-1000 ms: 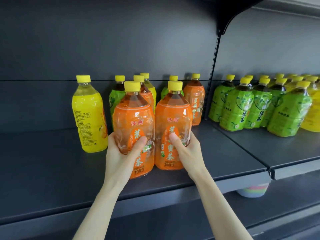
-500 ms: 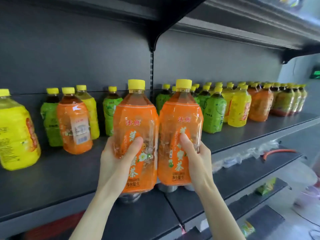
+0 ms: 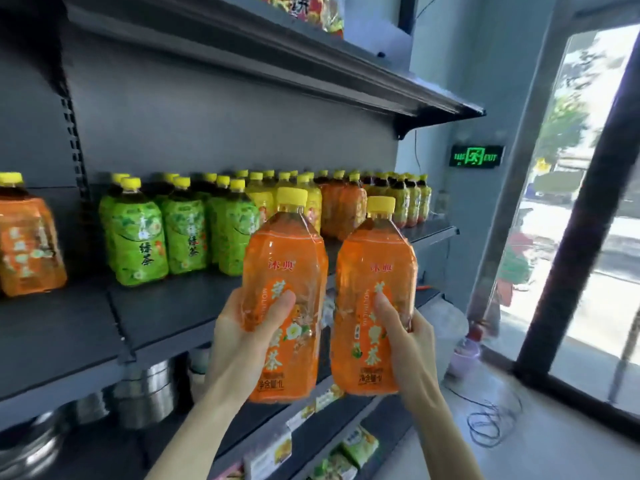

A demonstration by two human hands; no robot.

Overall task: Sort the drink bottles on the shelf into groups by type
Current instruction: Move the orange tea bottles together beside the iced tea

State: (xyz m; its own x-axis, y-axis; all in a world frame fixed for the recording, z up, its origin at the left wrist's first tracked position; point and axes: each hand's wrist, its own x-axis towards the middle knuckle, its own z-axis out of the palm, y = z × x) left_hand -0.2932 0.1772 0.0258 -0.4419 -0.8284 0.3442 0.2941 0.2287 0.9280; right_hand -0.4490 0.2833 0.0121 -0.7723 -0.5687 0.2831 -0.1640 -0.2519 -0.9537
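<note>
Hovering in front of the shelf [image 3: 166, 317] edge, two bottles are held upright, side by side. The left orange bottle [image 3: 284, 268] is gripped by the left hand [image 3: 239, 344], the right orange bottle [image 3: 375, 282] by the right hand [image 3: 414, 348], fingers [image 3: 277, 308] curled round each label. Green bottles [image 3: 138, 244] are grouped on the shelf behind.

A green exit sign [image 3: 476, 156] glows on the pale wall [image 3: 446, 98], just left of a large window [image 3: 585, 209] with a dark frame [image 3: 571, 278]. Trees [image 3: 564, 126] and a sunlit street show through the glass. Stacked steel pots [image 3: 152, 393] sit low at the left. Green snack packs [image 3: 360, 445] lie at the bottom edge. A thin cable [image 3: 491, 424] coils on the floor [image 3: 519, 459] near a purple tub [image 3: 464, 362]. Bright packets [image 3: 311, 8] sit at the very top.
</note>
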